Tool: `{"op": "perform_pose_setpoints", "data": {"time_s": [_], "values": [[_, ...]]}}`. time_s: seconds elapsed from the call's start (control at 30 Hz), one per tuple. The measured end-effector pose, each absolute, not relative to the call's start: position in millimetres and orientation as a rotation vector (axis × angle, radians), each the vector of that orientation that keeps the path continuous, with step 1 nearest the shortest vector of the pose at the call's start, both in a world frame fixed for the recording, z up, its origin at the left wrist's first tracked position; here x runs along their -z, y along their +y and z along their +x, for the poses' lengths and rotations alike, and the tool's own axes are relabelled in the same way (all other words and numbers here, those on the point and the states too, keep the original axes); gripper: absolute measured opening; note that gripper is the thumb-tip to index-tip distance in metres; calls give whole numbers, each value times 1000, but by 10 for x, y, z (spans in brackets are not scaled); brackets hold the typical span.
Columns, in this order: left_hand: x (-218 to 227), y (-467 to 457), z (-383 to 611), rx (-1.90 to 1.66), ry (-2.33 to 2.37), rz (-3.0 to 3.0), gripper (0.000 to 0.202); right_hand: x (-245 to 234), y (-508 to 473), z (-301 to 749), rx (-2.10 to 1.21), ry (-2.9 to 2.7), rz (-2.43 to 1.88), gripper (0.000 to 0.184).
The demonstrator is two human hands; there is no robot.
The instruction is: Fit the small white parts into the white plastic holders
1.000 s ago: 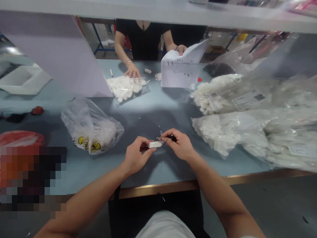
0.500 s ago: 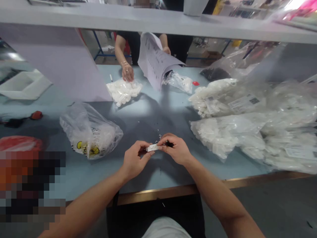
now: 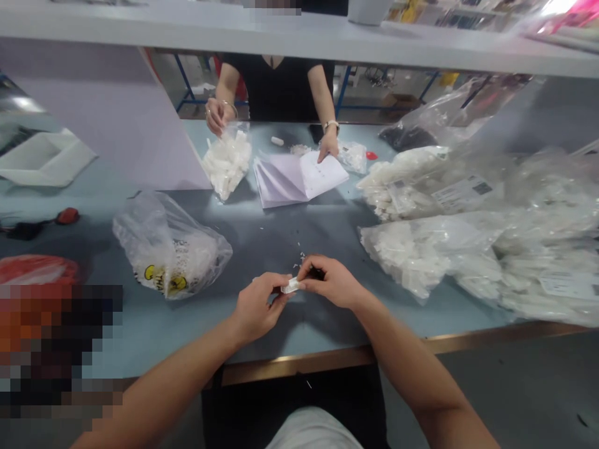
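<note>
Low in the middle of the blue-grey table (image 3: 262, 337), my left hand (image 3: 256, 305) and my right hand (image 3: 331, 282) meet over a small white plastic piece (image 3: 291, 286). My left fingers pinch it, and my right fingertips touch its other end. A small dark object (image 3: 319, 272), perhaps a tool handle, sits inside my right fingers and is mostly hidden. Tiny white fragments (image 3: 298, 257) lie on the table just beyond my hands. The nearest bag is a clear plastic bag of white parts (image 3: 171, 249), to the left of my left hand.
Across the table, a co-worker's hand (image 3: 218, 116) holds up a small bag of white pieces (image 3: 227, 163). Their other hand (image 3: 329, 145) rests on open papers (image 3: 297, 178). Large bags of white parts (image 3: 421, 249) are heaped on the right, under a grey shelf (image 3: 281, 34).
The co-worker has laid the papers flat and lifted the small bag upright. The white piece has turned in my fingers and shows less, while my hands stay in nearly the same place.
</note>
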State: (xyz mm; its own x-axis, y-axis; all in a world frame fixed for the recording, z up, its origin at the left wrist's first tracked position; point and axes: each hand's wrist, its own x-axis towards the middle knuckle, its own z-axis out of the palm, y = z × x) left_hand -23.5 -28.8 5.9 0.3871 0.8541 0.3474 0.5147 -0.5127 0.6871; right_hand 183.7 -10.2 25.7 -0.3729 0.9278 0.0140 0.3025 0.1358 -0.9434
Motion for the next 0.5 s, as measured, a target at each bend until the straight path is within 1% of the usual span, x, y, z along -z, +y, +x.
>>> {"op": "perform_pose_setpoints", "data": {"time_s": [0.1,0.3,0.5], "values": [[-59,-295,-240,-955,1156,2199,10,-249,-81,1852,-1365,-1714,-1176,16],[-68,-270,-194,-974,1177,1911,13,-221,-53,1886,-1432,-1612,-1178,24],[-56,-270,-206,-964,1163,1981,12,-219,-75,1840,-1376,-1659,-1223,21]]}}
